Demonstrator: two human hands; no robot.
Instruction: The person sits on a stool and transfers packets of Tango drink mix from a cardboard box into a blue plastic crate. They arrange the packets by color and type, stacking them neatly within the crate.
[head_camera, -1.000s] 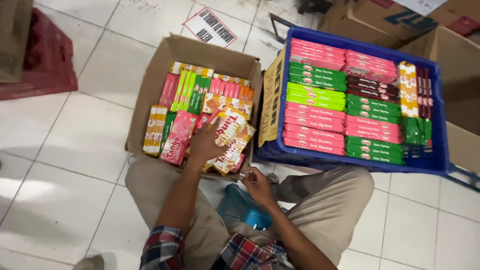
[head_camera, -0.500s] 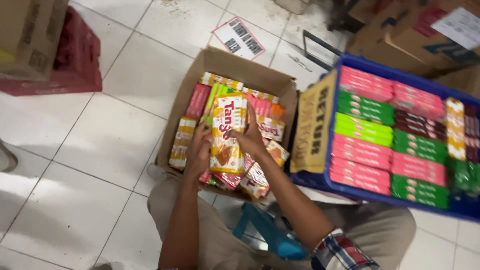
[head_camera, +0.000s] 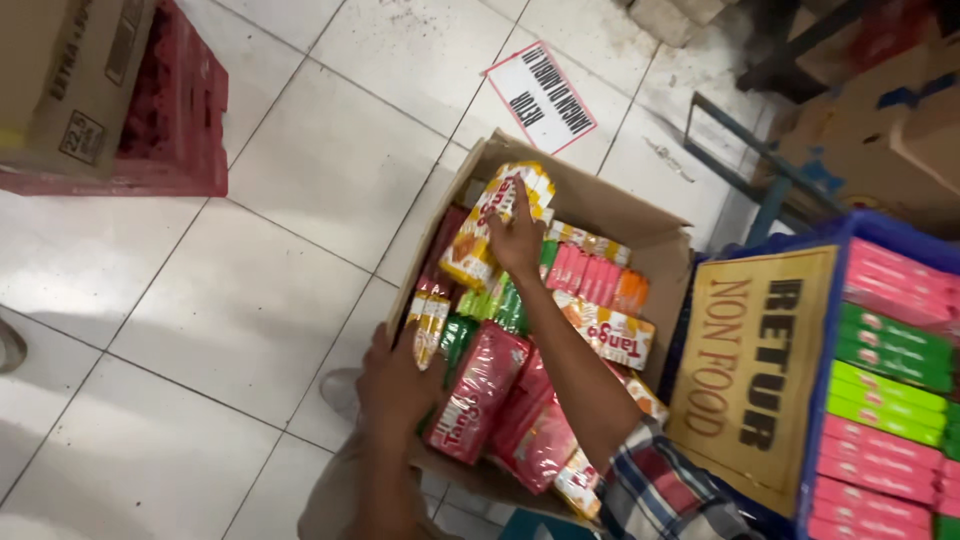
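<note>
An open cardboard box (head_camera: 650, 232) on the tiled floor holds several snack packs in red, pink, green and orange. My right hand (head_camera: 517, 240) reaches to the box's far left corner and grips an orange and yellow wafer pack (head_camera: 490, 225), held tilted above the other packs. My left hand (head_camera: 398, 382) rests at the box's near left edge, fingers on a red pack (head_camera: 478, 392) and next to a stack of yellow packs (head_camera: 428, 322). A plaid sleeve covers my right forearm.
A blue crate (head_camera: 830, 330) at right holds rows of pink and green packs, with a brown cardboard sign (head_camera: 755, 370) on its side. A red crate (head_camera: 170, 120) with a carton (head_camera: 60, 80) sits upper left. A white paper sign (head_camera: 540, 95) lies on the floor. More cartons stand upper right.
My right hand carried the orange wafer pack from the box's near middle to its far left corner. My left hand let go of it and dropped to the box's near edge.
</note>
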